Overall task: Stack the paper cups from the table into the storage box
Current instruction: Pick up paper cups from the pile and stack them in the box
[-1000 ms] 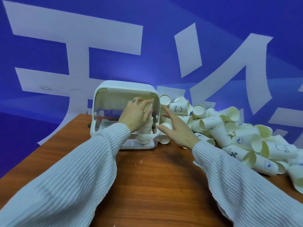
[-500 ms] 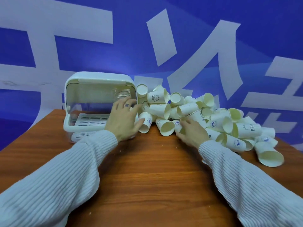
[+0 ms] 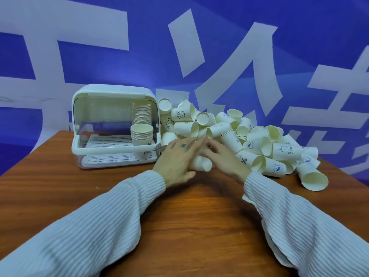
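A white storage box (image 3: 83, 150) with its clear lid raised stands at the back left of the wooden table. Inside, at its right end, a short stack of paper cups (image 3: 142, 134) stands in front of a taller stack (image 3: 141, 113). A heap of loose paper cups (image 3: 235, 136) lies to the right of the box. My left hand (image 3: 176, 160) and my right hand (image 3: 223, 156) meet at the heap's near edge, both over a cup lying on its side (image 3: 201, 164). Fingers are spread and blurred; the grip on that cup is unclear.
One cup (image 3: 313, 176) lies apart at the heap's right end, mouth towards me. The wooden table (image 3: 189, 216) stretches from the heap to the near edge. A blue wall with large white characters stands close behind the box and cups.
My left hand has come out of the box and moved right to the heap. My right hand has drawn nearer to it. The view has swung right.
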`<action>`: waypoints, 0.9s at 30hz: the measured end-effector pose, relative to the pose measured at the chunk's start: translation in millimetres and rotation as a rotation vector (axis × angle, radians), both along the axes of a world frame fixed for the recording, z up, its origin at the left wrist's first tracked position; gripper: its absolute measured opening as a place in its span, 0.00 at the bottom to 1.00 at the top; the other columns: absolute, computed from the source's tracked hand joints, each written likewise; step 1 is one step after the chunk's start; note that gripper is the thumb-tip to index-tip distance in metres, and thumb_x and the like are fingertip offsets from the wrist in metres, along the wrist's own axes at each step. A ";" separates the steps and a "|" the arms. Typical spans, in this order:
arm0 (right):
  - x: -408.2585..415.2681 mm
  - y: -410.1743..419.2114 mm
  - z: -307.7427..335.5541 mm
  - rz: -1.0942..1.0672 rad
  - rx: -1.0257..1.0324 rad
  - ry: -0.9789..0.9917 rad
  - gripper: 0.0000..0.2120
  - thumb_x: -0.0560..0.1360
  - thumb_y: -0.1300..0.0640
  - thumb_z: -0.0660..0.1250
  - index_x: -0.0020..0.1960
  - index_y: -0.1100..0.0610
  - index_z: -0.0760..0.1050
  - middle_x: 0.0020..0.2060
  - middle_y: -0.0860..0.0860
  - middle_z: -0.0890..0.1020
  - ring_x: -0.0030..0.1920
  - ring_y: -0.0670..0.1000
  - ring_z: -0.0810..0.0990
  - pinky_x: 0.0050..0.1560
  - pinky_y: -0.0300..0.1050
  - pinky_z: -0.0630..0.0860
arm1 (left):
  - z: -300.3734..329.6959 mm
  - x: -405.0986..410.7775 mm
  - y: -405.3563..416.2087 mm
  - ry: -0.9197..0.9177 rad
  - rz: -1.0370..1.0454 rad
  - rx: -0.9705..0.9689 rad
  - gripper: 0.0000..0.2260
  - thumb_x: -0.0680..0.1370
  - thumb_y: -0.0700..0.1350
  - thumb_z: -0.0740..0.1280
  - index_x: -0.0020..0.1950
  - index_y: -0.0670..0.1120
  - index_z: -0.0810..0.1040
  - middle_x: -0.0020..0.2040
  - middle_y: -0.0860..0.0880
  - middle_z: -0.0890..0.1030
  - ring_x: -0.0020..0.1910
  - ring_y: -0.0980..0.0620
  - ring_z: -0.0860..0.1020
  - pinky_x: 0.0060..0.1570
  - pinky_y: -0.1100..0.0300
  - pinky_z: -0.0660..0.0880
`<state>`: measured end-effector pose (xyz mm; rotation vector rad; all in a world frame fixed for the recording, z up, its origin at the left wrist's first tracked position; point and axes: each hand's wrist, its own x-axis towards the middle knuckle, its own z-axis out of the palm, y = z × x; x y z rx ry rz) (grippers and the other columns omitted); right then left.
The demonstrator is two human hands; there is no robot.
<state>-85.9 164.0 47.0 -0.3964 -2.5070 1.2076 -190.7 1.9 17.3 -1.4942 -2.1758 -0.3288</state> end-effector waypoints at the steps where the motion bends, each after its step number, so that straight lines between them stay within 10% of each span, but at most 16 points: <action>1: -1.9 -3.5 -0.6 0.030 -0.051 -0.004 0.27 0.70 0.32 0.64 0.62 0.46 0.77 0.56 0.44 0.83 0.54 0.46 0.82 0.60 0.57 0.79 | -0.3 0.5 -0.3 -0.049 0.009 0.015 0.49 0.72 0.55 0.73 0.83 0.51 0.44 0.74 0.44 0.71 0.70 0.42 0.71 0.72 0.47 0.64; 10: -72.7 -4.4 -24.1 -0.312 0.059 -0.056 0.47 0.72 0.37 0.74 0.80 0.56 0.56 0.75 0.57 0.69 0.73 0.59 0.71 0.68 0.53 0.69 | 0.0 -12.8 -47.5 -0.407 0.181 0.265 0.45 0.74 0.54 0.72 0.83 0.54 0.46 0.77 0.45 0.68 0.66 0.42 0.76 0.58 0.45 0.77; 27: -57.0 -19.1 31.4 -0.272 0.156 -0.125 0.28 0.67 0.39 0.70 0.62 0.50 0.68 0.56 0.51 0.80 0.55 0.55 0.80 0.59 0.56 0.78 | 26.6 -38.4 -97.7 -0.584 0.274 0.793 0.36 0.78 0.61 0.68 0.79 0.51 0.56 0.72 0.45 0.72 0.68 0.44 0.73 0.65 0.44 0.74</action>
